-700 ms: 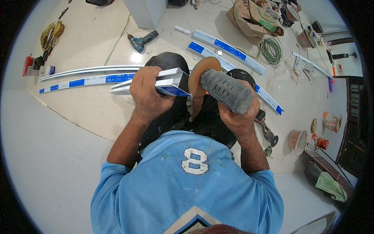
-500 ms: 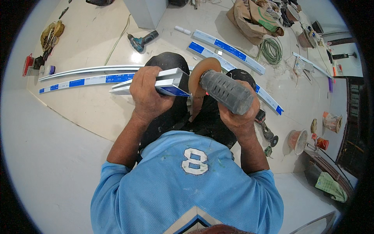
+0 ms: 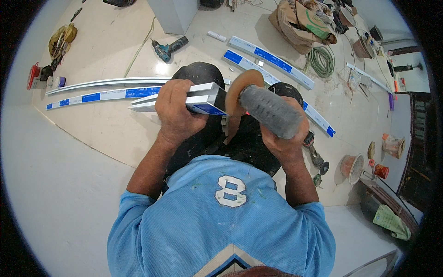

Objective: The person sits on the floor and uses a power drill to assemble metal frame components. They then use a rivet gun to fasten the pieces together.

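My left hand (image 3: 177, 111) is wrapped round a short white metal profile (image 3: 208, 96) with a blue printed band, held level above my left knee. Its cut, hollow-looking end points right. My right hand (image 3: 287, 141) grips an angle grinder (image 3: 271, 111) with a dusty grey vented body, partly blurred. The grinder's brown disc (image 3: 237, 90) stands upright beside the profile's cut end; whether they touch I cannot tell. My right fingers are partly hidden beneath the tool.
Long profiles (image 3: 104, 96) lie on the floor at left, more profiles (image 3: 272, 59) ahead to the right. A cordless drill (image 3: 168, 48), a coiled hose (image 3: 319, 61) and a brown sack (image 3: 295, 27) lie beyond my knees. Near my right knee are another grinder (image 3: 316, 157) and a bucket (image 3: 353, 168).
The grinder has shifted slightly right and toward me, and its body looks more blurred. The profile in my left hand has moved barely to the right.
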A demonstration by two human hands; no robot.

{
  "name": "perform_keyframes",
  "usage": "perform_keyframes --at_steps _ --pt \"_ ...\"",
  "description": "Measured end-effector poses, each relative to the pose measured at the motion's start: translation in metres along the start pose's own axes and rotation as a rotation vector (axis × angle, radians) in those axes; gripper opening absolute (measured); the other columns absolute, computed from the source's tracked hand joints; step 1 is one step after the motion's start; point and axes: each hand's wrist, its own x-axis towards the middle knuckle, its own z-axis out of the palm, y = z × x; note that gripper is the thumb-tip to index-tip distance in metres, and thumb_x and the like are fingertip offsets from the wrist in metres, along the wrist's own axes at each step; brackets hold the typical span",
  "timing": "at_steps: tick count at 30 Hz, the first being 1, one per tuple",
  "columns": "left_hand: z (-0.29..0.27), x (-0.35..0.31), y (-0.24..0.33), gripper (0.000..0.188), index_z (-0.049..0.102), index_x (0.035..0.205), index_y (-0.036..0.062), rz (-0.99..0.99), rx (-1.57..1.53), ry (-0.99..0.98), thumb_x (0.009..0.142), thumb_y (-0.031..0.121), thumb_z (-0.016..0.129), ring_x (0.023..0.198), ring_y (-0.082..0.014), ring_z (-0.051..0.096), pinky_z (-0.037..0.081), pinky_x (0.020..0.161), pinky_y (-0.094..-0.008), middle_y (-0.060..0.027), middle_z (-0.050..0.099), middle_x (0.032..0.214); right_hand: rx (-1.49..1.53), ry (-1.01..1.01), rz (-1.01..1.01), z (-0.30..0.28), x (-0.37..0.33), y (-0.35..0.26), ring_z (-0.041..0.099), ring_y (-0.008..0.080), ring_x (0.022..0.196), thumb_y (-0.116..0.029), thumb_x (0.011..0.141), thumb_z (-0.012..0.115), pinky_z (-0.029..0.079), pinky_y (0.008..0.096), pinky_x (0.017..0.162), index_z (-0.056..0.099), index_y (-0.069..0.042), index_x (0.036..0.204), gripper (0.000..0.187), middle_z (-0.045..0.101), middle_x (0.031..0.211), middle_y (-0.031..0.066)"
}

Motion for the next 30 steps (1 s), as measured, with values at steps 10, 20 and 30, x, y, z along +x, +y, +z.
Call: perform_keyframes --at_steps 10,20,30 --pt "0.003 -0.004 0.006 0.052 0.066 0.11 0.0016 0.036 0.041 0.048 0.07 0.021 0.092 0.09 -0.0325 0.07 0.055 0.079 -0.0451 -0.0162 0.069 0.101 0.739 -0.335 0.657 -0.042 -0.037 -0.007 0.079 0.0187 0.101 -0.005 0.076 0.086 0.062 0.0369 0.088 0.078 -0.003 0.111 0.036 0.081 0.109 0.0095" --pt "0.002 -0.005 0.005 0.051 0.066 0.11 0.0018 0.052 0.029 0.032 0.071 0.023 0.092 0.089 -0.0309 0.07 0.054 0.076 -0.0438 -0.015 0.068 0.099 0.545 -0.493 0.388 -0.033 -0.021 -0.002 0.081 0.021 0.091 -0.009 0.073 0.084 0.063 0.0373 0.081 0.079 -0.003 0.108 0.036 0.082 0.099 0.0101" --pt "0.004 -0.007 0.001 0.051 0.066 0.11 0.0021 0.046 -0.001 0.036 0.072 0.022 0.093 0.086 -0.0303 0.068 0.053 0.075 -0.0436 -0.0149 0.068 0.098 0.61 -0.41 0.455 -0.03 -0.025 0.001 0.08 0.0208 0.093 -0.009 0.074 0.086 0.062 0.0365 0.083 0.078 -0.004 0.109 0.036 0.082 0.102 0.0109"
